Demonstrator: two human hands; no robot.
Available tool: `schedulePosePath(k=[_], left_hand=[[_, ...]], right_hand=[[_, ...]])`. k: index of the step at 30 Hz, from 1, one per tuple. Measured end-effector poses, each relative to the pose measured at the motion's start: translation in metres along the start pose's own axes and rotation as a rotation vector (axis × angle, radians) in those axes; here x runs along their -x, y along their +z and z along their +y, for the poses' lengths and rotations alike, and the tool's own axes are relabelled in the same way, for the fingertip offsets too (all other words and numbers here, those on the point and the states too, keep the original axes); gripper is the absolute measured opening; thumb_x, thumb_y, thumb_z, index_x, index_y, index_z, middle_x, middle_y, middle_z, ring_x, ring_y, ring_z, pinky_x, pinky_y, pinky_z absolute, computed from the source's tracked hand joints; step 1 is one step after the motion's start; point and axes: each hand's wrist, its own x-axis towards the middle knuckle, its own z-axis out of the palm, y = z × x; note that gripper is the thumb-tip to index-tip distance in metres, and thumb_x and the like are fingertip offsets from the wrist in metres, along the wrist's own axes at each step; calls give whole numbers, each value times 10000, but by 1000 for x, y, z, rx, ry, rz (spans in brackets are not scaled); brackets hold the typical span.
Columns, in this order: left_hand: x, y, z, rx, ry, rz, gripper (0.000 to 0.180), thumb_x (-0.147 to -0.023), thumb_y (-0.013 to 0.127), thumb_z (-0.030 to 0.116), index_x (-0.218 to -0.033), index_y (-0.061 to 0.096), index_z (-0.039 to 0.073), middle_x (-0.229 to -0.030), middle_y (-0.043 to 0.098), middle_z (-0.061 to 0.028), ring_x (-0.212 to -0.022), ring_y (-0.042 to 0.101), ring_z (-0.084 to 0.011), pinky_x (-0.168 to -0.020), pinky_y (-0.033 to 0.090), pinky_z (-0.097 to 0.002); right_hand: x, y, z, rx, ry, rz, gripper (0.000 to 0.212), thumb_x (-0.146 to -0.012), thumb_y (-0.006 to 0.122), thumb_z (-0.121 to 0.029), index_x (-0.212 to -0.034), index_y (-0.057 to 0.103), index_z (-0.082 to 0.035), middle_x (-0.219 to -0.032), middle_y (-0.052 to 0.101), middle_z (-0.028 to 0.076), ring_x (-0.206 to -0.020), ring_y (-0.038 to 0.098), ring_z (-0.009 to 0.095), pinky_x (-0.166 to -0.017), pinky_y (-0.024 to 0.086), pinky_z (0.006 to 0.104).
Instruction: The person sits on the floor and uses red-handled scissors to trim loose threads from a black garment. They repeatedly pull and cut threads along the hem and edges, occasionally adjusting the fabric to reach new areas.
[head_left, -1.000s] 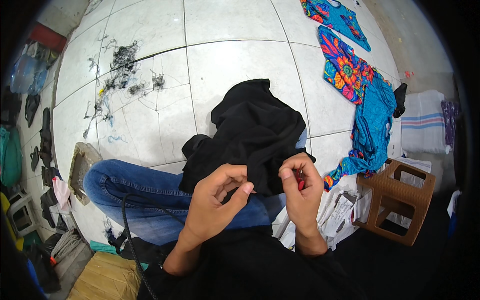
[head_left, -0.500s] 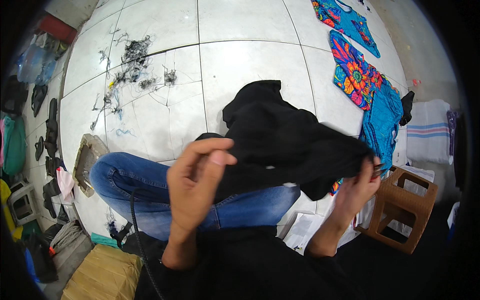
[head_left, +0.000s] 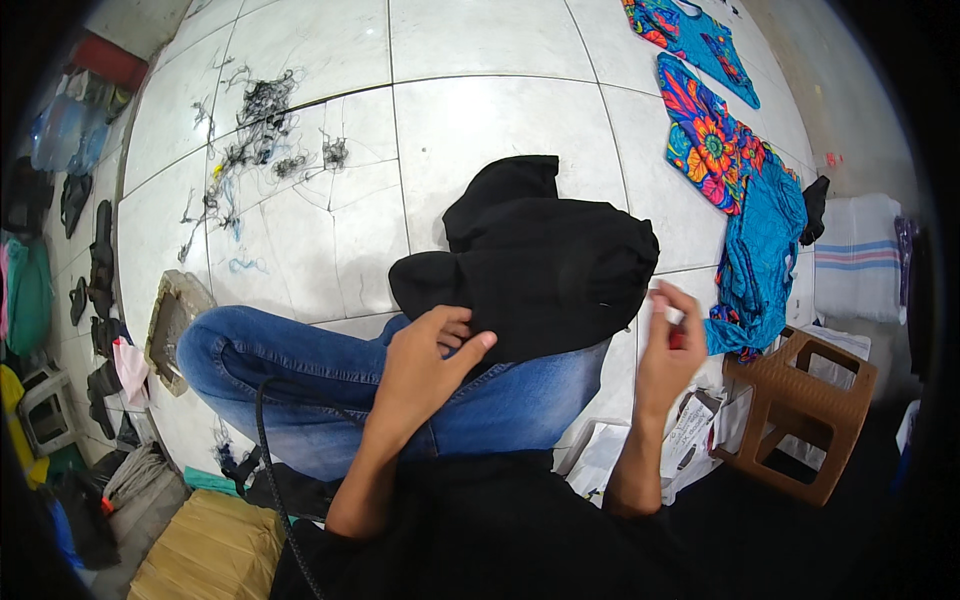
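Our left hand was at the near left edge of the black cloth, thumb held apart from the loosely curled fingers; its fingertips seemed to touch the edge, without pinching it that we could see. Our right hand stood off the near right end of the cloth, its fingers bent around a small red thing; we could not tell whether thumb and forefinger met.

From the left fingers the cloth lay forward and to the right; from the right fingers, to the left and forward. Its longer axis ran roughly side to side, with one flap reaching away from us. The left hand was the nearer.

The cloth lay partly across our jeans and partly on the tiled floor. We counted one cloth and one red thing. Right of the cloth were at least two flowered garments, the farther one set apart; whether the teal heap was a third we could not tell. Nearer and right of it stood one brown stool. Beyond its left side lay tangled threads, too knotted to count.
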Motion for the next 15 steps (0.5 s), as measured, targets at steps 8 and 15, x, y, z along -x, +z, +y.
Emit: schedulePosePath(k=[8,15], left_hand=[[14,0,15,384,-20,-67,230,-990,754,189,-962,691,-30,-780,680,-12,-723,556,-43,-663,436,-232],[18,-5,27,577,-34,-171,151,-1008,731,139,-1000,680,-3,-760,638,48,-720,536,-5,-649,407,-200]], right_hand=[[12,35,-25,-71,-259,-307,232,-852,862,-81,-939,668,12,-849,625,82,-717,552,153,-662,457,280],[7,24,-34,-398,-72,-216,197,-904,824,-35,-942,635,6,-807,540,-54,-711,436,22,-604,330,208]])
